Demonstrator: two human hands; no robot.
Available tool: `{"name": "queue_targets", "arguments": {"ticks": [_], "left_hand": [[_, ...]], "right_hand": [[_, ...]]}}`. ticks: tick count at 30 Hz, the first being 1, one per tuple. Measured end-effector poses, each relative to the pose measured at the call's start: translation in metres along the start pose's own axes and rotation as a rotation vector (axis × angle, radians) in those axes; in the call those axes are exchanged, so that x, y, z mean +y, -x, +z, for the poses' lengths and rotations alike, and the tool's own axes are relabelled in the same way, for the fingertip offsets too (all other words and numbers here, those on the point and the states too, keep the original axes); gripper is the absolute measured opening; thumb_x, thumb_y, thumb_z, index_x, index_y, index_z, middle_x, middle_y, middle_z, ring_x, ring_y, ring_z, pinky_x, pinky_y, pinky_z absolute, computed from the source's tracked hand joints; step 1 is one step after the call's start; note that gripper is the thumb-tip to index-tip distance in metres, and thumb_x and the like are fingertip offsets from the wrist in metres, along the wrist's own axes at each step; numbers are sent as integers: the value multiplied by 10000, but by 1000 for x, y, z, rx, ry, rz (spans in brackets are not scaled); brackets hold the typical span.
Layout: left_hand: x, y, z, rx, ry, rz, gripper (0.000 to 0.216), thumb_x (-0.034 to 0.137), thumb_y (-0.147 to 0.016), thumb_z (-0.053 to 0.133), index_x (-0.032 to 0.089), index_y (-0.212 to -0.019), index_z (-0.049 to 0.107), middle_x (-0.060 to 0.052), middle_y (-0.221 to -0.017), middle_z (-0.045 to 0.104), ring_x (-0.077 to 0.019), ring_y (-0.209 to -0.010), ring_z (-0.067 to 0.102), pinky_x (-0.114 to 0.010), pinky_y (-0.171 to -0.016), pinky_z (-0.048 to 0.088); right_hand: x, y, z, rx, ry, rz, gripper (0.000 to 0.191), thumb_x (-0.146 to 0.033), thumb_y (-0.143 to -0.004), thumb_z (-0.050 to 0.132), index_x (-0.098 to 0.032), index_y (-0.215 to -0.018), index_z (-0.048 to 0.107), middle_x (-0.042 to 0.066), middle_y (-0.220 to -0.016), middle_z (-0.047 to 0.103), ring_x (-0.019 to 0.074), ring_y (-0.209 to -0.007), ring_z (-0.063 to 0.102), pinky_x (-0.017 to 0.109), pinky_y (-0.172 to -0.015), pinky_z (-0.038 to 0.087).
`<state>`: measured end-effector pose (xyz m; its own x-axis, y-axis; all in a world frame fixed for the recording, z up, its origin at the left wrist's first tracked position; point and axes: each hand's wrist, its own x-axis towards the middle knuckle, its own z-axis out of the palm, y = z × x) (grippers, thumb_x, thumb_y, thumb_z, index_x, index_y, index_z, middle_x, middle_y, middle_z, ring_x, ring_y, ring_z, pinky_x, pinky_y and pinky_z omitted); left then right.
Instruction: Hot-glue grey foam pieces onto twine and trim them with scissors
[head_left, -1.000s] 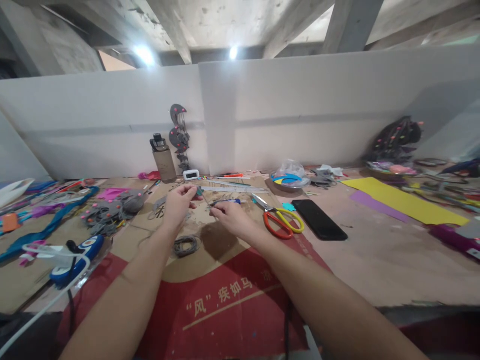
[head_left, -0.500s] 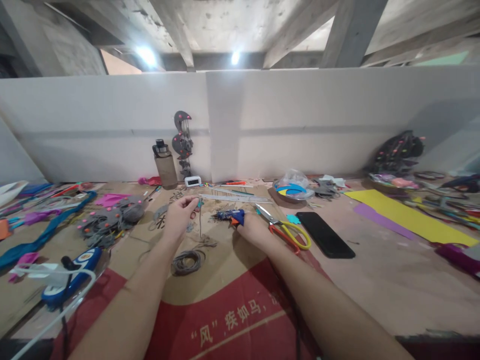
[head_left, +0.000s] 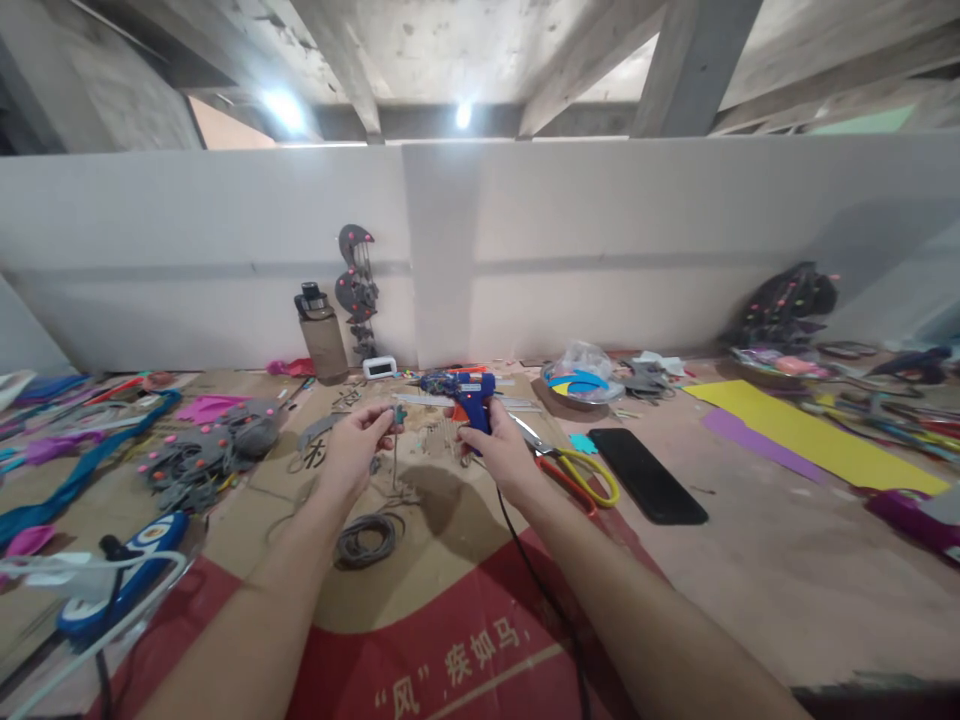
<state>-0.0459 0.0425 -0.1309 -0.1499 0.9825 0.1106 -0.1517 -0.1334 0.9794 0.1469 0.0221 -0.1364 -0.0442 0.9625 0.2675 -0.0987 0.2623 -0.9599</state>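
A blue hot glue gun [head_left: 474, 398] is gripped by its handle in my right hand [head_left: 504, 450], held up with its nozzle end pointing left. Its black cord [head_left: 536, 580] runs down toward me. My left hand [head_left: 360, 445] pinches a small teal-grey piece [head_left: 399, 414], from which a grey cord [head_left: 395, 460] hangs. The nozzle end is above and to the right of this piece, apart from it. Below my left hand lies a coil of grey cord [head_left: 365, 541] on the cardboard [head_left: 442, 560].
Orange-and-yellow scissors [head_left: 577, 475] and a black phone [head_left: 649, 475] lie to the right. A bottle [head_left: 322, 335] and a small white clock [head_left: 379, 368] stand at the back. Grey felt pieces [head_left: 214, 450] and a blue power strip [head_left: 124, 580] are on the left.
My right hand has raised the glue gun off the cardboard and turned it more upright. My left hand stays nearly in place with the small piece. The view has shifted slightly.
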Motion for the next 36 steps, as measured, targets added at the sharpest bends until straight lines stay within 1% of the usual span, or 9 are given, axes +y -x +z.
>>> {"name": "queue_targets", "arguments": {"ticks": [2,5,9,12,14,18,24,30,36], "left_hand": [[2,0,-1,9,8,-19,362,349,-561,769,120,-819,661,-50,-720,654,-121,-608,611,-170,-416,357],[7,0,-4,24,86,-59,310,316,-590,756,125,-808,646,-25,-685,639,-94,-547,593,-153,-383,325],[12,0,-9,48,198,-85,223,266,-641,721,126,-787,626,-11,-664,632,-80,-542,599,-140,-399,354],[13,1,-11,36,228,-84,192,253,-664,703,126,-781,617,-30,-701,656,-106,-600,636,-151,-428,393],[13,2,-11,10,235,-79,187,251,-672,696,126,-785,616,-45,-740,672,-127,-650,655,-166,-466,431],[15,5,-9,-11,224,-94,199,271,-668,698,131,-780,612,-51,-743,677,-142,-668,661,-190,-506,459],[12,4,-9,21,144,-36,301,326,-585,763,131,-768,626,-12,-627,623,-85,-525,572,-163,-397,305],[10,6,-4,-14,7,98,315,348,-628,732,116,-820,640,-19,-610,615,-85,-518,529,-200,-470,362],[12,6,-3,-56,126,65,312,314,-601,753,123,-813,626,-10,-666,611,-98,-602,580,-191,-500,391]], "right_hand": [[-2,3,3,-32,-34,9,350,-251,-693,551,-213,-1029,460,-23,-794,570,106,-586,520,242,-531,450],[0,7,5,-24,48,-26,347,-253,-722,551,-202,-1055,465,-31,-734,536,108,-573,491,248,-543,440],[0,13,8,-10,263,-134,333,-294,-788,525,-194,-1103,484,37,-897,592,162,-768,554,321,-712,465],[-6,17,9,-17,380,-234,378,-299,-825,493,-196,-1187,456,82,-1091,581,199,-971,544,370,-866,424],[-9,19,10,-36,437,-281,407,-286,-837,480,-197,-1231,426,89,-1152,564,205,-1031,527,372,-911,398],[-11,22,11,-60,519,-299,358,-302,-863,446,-184,-1201,436,95,-1123,577,208,-1016,538,357,-901,404],[-11,25,13,-54,578,-309,352,-304,-865,439,-197,-1201,429,98,-1148,572,215,-1045,536,375,-923,399],[-8,23,13,-40,592,-283,349,-300,-859,443,-184,-1189,436,107,-1117,584,220,-1014,550,379,-902,411],[-9,23,12,-32,595,-294,374,-314,-864,436,-180,-1213,426,107,-1134,578,218,-1014,550,359,-880,419]]}}
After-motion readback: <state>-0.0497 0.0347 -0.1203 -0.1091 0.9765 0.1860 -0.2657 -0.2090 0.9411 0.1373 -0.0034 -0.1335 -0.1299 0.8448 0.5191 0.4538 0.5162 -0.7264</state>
